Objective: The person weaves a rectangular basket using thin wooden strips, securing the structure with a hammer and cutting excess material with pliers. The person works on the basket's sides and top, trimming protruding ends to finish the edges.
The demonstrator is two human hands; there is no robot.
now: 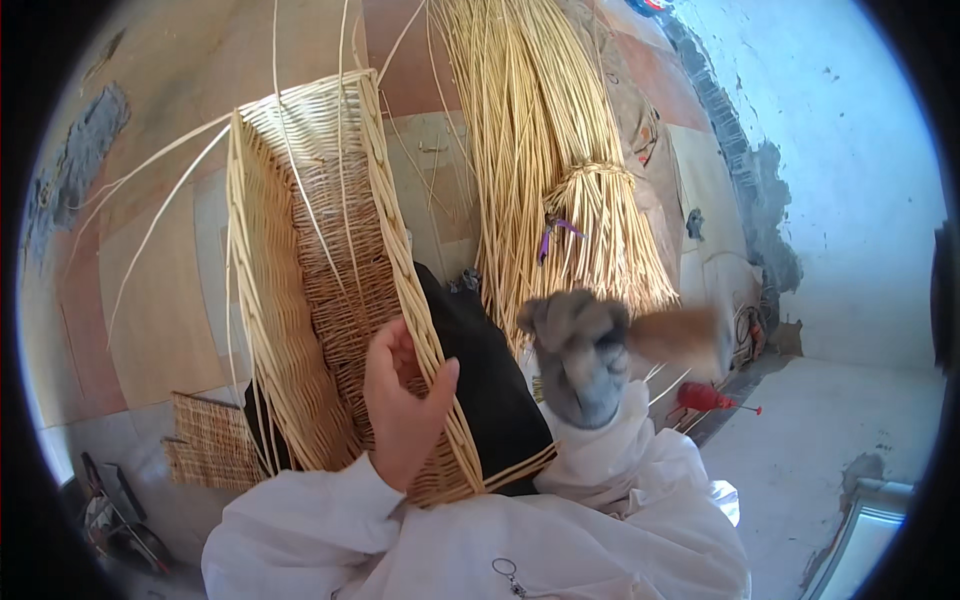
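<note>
One bare left hand: half-open astride the rim of a wicker basket; grip unclear.
One gloved right hand: fisted round a blurred brown club-like tool.

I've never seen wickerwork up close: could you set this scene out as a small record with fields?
Left hand: bare, touching the right-hand edge of a long, box-shaped, pale wicker basket
Right hand: grey-gloved, holding a brown, roughly cylindrical tool, blurred
Right of basket: black cloth
Farther off: long, tied bundle of thin, straw-coloured canes
Lower right: red-handled tool with a slim shaft
Lower left: flat, tan woven panel
</note>
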